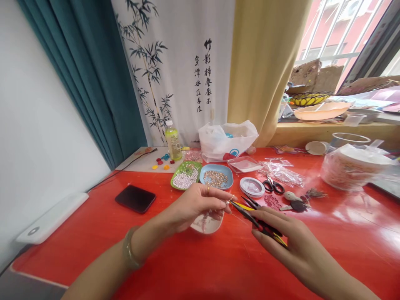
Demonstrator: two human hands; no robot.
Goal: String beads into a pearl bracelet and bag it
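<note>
My left hand (201,205) is closed in a pinch on a small beaded piece (230,201), whose details are too fine to make out. In my right hand (281,233) is a pair of pliers (250,217) with black and yellow parts, their tips meeting the piece at my left fingertips. Dark pointed jaws (249,202) show just beyond; I cannot tell whether they belong to a second tool. Under my left hand stands a white dish (208,228) with small beads, partly hidden. Behind it are a green tray (174,183) of pearly beads and a blue tray (229,171) of gold beads.
Black-handled scissors (273,186) lie right of a round clear case (251,187), near loose red beads (272,201). A phone (135,198) rests at left. Behind stand a bottle (173,141) and a white plastic bag (215,141). A wrapped tub (356,168) stands at right.
</note>
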